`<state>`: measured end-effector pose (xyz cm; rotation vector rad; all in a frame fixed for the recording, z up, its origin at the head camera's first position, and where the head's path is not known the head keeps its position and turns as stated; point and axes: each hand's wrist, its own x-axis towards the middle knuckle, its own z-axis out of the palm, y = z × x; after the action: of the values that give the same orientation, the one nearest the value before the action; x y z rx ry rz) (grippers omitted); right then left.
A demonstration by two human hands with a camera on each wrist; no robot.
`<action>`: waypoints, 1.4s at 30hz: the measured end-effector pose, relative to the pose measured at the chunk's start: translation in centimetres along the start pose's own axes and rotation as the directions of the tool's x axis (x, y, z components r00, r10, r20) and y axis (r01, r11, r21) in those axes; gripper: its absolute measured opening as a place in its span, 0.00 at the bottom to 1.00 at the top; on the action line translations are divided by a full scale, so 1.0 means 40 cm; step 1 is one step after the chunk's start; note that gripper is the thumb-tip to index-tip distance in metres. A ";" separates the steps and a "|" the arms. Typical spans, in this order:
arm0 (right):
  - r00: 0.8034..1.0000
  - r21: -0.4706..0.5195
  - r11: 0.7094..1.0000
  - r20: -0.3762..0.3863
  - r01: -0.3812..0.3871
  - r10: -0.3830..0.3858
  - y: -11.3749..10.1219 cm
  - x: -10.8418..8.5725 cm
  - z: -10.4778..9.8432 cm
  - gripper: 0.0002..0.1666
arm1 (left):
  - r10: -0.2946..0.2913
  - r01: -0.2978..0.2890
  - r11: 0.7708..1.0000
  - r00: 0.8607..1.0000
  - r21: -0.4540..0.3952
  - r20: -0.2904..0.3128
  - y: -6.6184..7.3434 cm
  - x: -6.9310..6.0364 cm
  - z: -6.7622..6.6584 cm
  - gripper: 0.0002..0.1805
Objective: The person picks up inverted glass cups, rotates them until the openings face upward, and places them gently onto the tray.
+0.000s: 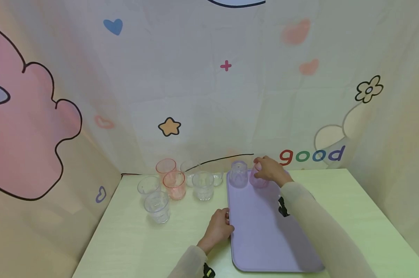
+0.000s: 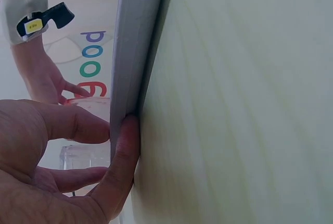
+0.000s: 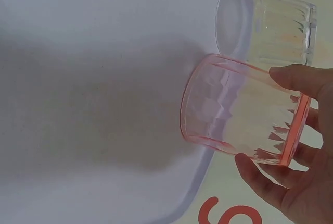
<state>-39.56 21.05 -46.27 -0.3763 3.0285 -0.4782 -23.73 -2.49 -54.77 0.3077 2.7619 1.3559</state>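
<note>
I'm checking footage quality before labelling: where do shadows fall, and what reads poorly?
Head: a soft shadow darkens the tray beside the right sleeve, and the clear cups look faint against the pale table; right wrist: a broad, soft-edged shadow lies beside the pink cup; left wrist: a thin dark shadow runs between tray and table.

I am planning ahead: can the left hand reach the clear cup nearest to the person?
Probably yes: only bare table seems to lie between the left hand and that clear cup, though the hand, holding the tray, must first let go.

Most cups (image 1: pixel 176 190) L of tray (image 1: pixel 256 239)
</note>
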 end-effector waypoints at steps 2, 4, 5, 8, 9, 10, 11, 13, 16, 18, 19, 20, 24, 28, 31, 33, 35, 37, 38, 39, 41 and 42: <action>1.000 0.002 1.000 -0.005 0.002 -0.002 -0.001 0.002 0.005 0.37 | -0.005 0.005 1.000 1.000 0.005 -0.002 -0.001 -0.001 0.000 0.32; 1.000 -0.004 1.000 -0.010 0.000 0.000 0.000 0.003 0.009 0.37 | -0.002 0.002 1.000 1.000 0.002 -0.002 0.000 -0.002 0.000 0.32; 1.000 -0.006 1.000 -0.012 -0.002 0.002 0.000 0.004 0.012 0.37 | -0.004 0.004 1.000 1.000 0.000 0.000 -0.001 -0.001 0.000 0.32; 1.000 -0.009 1.000 -0.013 -0.005 0.005 0.001 0.008 0.015 0.37 | -0.007 0.007 1.000 1.000 -0.003 0.002 -0.002 -0.003 0.000 0.32; 1.000 -0.009 1.000 -0.014 -0.004 0.004 0.001 0.009 0.016 0.37 | -0.009 0.009 1.000 1.000 -0.004 0.003 -0.002 -0.003 0.000 0.33; 1.000 -0.009 1.000 -0.014 -0.003 0.002 0.001 0.010 0.016 0.37 | -0.011 0.011 1.000 1.000 -0.007 0.003 -0.001 -0.004 0.000 0.33; 1.000 -0.007 1.000 -0.014 -0.001 0.001 0.001 0.011 0.017 0.37 | -0.016 0.016 1.000 1.000 -0.008 0.005 -0.001 -0.005 0.000 0.33; 1.000 -0.004 1.000 -0.013 -0.003 0.003 0.002 0.012 0.017 0.37 | -0.015 0.015 1.000 1.000 -0.011 0.005 0.002 -0.005 0.001 0.33; 1.000 -0.006 1.000 -0.011 -0.009 0.009 0.002 0.010 0.019 0.38 | -0.018 0.019 1.000 1.000 -0.018 0.012 0.003 -0.005 0.002 0.34; 1.000 -0.004 1.000 -0.015 -0.013 0.013 0.003 0.008 0.020 0.40 | -0.013 0.013 1.000 1.000 -0.013 0.008 0.003 -0.005 0.003 0.34; 1.000 -0.002 1.000 -0.020 -0.015 0.015 0.003 0.007 0.020 0.41 | -0.012 0.012 1.000 1.000 -0.011 0.006 0.004 -0.004 0.003 0.34; 1.000 0.003 1.000 -0.027 -0.014 0.014 0.003 0.006 0.020 0.42 | -0.013 0.013 1.000 1.000 -0.011 0.005 0.004 -0.004 0.003 0.34; 0.998 0.031 0.999 -0.066 -0.009 0.011 0.001 0.001 0.016 0.43 | -0.017 0.017 1.000 1.000 -0.006 0.000 0.007 -0.004 0.000 0.33; 0.996 0.053 0.999 -0.093 -0.009 0.014 0.003 -0.004 0.014 0.43 | -0.023 0.023 1.000 1.000 -0.012 0.008 0.006 -0.005 -0.003 0.33; 0.991 0.063 0.998 -0.133 0.016 -0.008 0.007 -0.008 0.014 0.42 | -0.014 0.014 1.000 1.000 -0.014 0.001 0.004 -0.003 -0.003 0.33; 0.986 0.076 0.996 -0.166 0.037 -0.024 0.009 -0.012 0.010 0.42 | -0.012 0.012 1.000 1.000 -0.010 -0.004 0.003 0.000 -0.004 0.33; 0.981 0.089 0.994 -0.191 0.055 -0.037 0.008 -0.020 0.006 0.41 | -0.010 0.010 1.000 1.000 -0.010 -0.006 0.002 0.002 -0.003 0.33; 0.978 0.110 0.992 -0.206 0.055 -0.031 0.005 -0.032 0.002 0.41 | -0.011 0.011 1.000 1.000 -0.008 -0.001 0.000 0.002 -0.003 0.33; 0.977 0.118 0.991 -0.212 0.057 -0.031 0.003 -0.039 0.000 0.41 | -0.013 0.013 1.000 1.000 -0.009 0.004 -0.001 0.001 -0.002 0.33; 0.975 0.123 0.990 -0.220 0.063 -0.035 0.000 -0.047 -0.001 0.41 | -0.012 0.012 1.000 1.000 -0.008 0.005 -0.002 0.000 -0.001 0.33; 0.971 0.130 0.989 -0.235 0.068 -0.036 -0.004 -0.064 -0.006 0.41 | -0.013 0.013 1.000 1.000 -0.013 0.010 -0.002 -0.004 0.001 0.33; 0.969 0.136 0.988 -0.244 0.070 -0.035 -0.007 -0.075 -0.009 0.41 | -0.012 0.012 1.000 1.000 -0.009 0.012 -0.001 -0.006 0.002 0.33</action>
<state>-36.64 21.66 -45.79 -0.4190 3.1942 -0.7970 -23.52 -2.51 -54.86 0.2978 2.7429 1.3586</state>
